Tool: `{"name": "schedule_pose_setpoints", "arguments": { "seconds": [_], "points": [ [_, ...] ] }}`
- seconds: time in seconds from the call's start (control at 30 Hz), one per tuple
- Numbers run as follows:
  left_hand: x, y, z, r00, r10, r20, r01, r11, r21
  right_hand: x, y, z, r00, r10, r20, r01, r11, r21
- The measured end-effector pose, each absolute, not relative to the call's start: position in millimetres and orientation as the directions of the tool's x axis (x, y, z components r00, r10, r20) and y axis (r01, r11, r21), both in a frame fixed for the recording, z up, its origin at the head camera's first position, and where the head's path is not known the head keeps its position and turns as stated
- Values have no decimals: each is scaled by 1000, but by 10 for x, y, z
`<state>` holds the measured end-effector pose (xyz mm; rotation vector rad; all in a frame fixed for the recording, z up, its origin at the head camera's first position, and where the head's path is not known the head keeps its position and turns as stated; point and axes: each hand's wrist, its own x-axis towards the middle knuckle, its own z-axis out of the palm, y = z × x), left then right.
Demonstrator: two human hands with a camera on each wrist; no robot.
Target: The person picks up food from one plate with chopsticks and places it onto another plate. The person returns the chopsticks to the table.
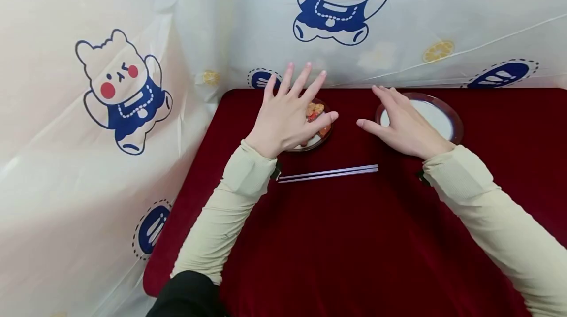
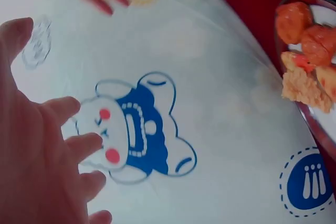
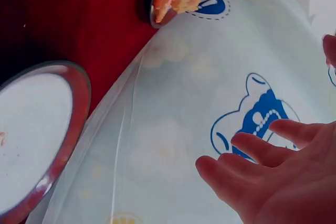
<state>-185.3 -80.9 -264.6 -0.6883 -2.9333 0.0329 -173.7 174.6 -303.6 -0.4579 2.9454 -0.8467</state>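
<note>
My left hand (image 1: 285, 120) is held over a plate of food (image 1: 315, 145), fingers spread and straight, holding nothing. Orange-brown pieces of food (image 2: 317, 45) lie on that plate, partly covered by the hand in the head view. Above the near left part of a second plate (image 1: 457, 127), white inside with a dark clear rim, my right hand (image 1: 407, 125) hovers with fingers extended and nothing in its grasp. In the right wrist view a few small specks show on this plate's white surface (image 3: 31, 124). Two metal chopsticks (image 1: 329, 174) lie side by side in front of the plates.
A dark red cloth (image 1: 336, 248) covers the table. Behind it and along the left hangs a whitish curtain (image 1: 248, 21) printed with cartoon bears, meeting the table's far edge close behind both plates.
</note>
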Motion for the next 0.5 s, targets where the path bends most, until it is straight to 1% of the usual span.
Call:
{"name": "schedule_pose_setpoints", "arguments": {
  "seconds": [0.17, 0.23, 0.4, 0.5],
  "points": [
    [-1847, -886, -2757, -916, 385, 109, 395, 915, 87, -1700, 1846, -3073, -965, -247, 83, -248, 770, -588],
    [-1829, -911, -2826, -918, 378, 116, 393, 907, 154, -1675, 1878, -3087, -968, -225, 110, -243, 732, -636],
    [-1745, -966, -3043, -894, 413, 174, 448, 816, 366, -1573, 1861, -3144, -976, -144, 161, -215, 584, -783],
    [-1708, -979, -3181, -877, 451, 165, 472, 747, 469, -1502, 1816, -3193, -981, -75, 177, -192, 481, -855]
  ]
}}
